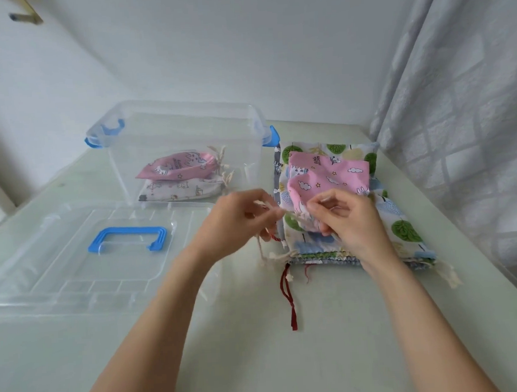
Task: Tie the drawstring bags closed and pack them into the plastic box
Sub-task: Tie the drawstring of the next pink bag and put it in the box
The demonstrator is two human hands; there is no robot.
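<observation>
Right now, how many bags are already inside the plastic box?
2. A pink bag lies on top, and a white printed bag lies under it, both in the plastic box. Nothing more shows through the clear walls.

Box (182,131): far left on my table (319,357), two tied bags (180,177) stacked inside.
Lid (75,265): before the box.
Bag pile (357,220): right of the box, under my hands.
</observation>
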